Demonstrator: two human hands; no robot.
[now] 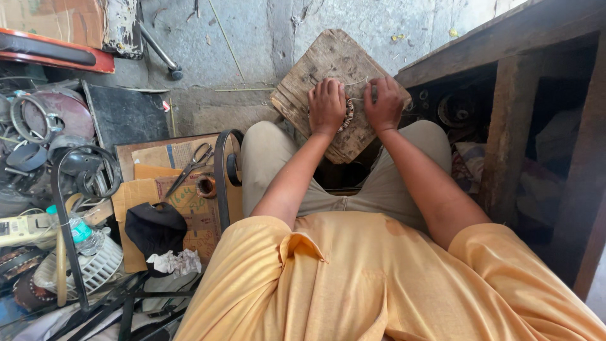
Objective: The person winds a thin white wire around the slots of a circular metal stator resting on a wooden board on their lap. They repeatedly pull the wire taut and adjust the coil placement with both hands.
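Wooden board [328, 63]; left hand [326, 106], right hand [384, 104] hide striped ring [347, 117].

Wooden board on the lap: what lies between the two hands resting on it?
In the head view, a small ring-shaped coil with light windings lies between the left hand and right hand on the wooden board.

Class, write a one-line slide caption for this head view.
Both hands press a banded coil on a worn wooden board.

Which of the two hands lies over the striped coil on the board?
The left hand: it covers the striped coil on the wooden board. The right hand rests beside it.
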